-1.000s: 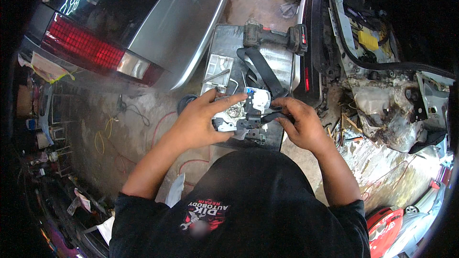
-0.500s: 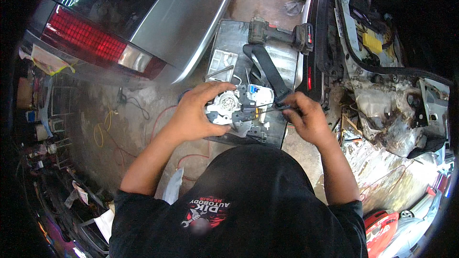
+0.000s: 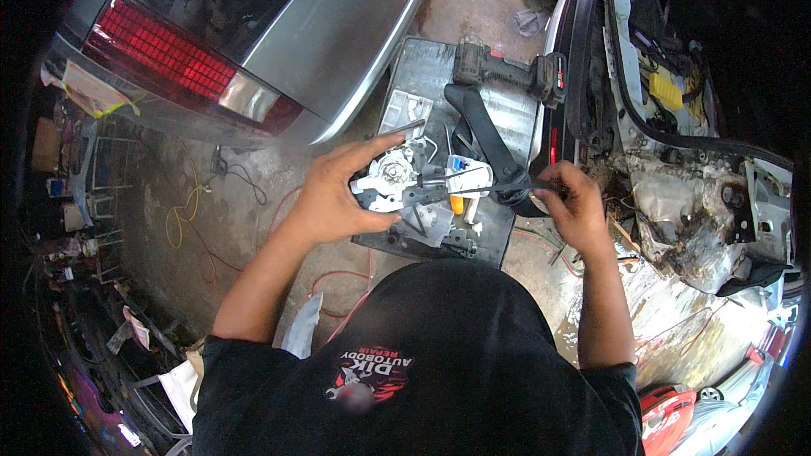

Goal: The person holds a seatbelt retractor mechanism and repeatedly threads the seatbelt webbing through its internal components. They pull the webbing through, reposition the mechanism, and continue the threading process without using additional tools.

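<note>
My left hand is wrapped round the left end of a seat belt retractor, a grey-white metal mechanism with a round toothed centre. A white plastic part with blue and yellow-orange bits beside it lies right of the mechanism. Pinched in my right hand is a slim dark screwdriver; its handle is mostly hidden by my fingers. The thin shaft points left across the white part, and I cannot tell whether its tip touches anything. Black belt webbing lies folded just beyond.
Under the parts is a worn metal-topped work surface. A cordless impact wrench lies at its far side. A grey vehicle with a red tail light stands at left, a stripped car body at right. Red hoses run over the floor.
My right hand has drawn back to the right with the screwdriver, away from the retractor. My left hand and the retractor have shifted slightly left. The whole view has tilted a little.
</note>
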The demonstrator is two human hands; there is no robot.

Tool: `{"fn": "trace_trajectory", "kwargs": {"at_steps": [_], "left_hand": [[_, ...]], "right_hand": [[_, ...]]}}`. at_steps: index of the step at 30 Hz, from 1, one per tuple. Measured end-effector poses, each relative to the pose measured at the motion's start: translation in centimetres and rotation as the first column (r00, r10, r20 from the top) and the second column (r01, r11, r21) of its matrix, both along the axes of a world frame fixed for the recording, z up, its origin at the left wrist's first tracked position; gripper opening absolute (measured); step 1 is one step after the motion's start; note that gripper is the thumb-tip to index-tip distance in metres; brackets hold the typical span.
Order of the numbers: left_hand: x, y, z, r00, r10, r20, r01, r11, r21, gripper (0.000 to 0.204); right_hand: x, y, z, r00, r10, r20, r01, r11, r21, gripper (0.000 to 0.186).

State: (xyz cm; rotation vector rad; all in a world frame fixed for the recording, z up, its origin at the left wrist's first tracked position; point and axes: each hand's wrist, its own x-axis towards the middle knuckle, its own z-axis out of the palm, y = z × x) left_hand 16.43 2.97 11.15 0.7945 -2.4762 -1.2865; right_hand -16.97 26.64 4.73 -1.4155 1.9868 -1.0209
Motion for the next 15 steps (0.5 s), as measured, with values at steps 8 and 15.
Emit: {"fn": "trace_trajectory", "kwargs": {"at_steps": [8,15], "left_hand": [[-0.7,0.0,-0.1,0.999,-0.047,-0.005,0.047,0.998,-0.052,0.098],[-0.6,0.5,0.4,0.999,-0.042,0.005,0.042,0.995,-0.092,0.097]], "right_hand": [[3.8,-2.5,2.4,0.974,0.126,-0.191,-0.130,0.992,-0.007,0.024],[2.2,-2.1,1.5,0.967,0.075,-0.245,-0.092,0.994,-0.057,0.021]]}}
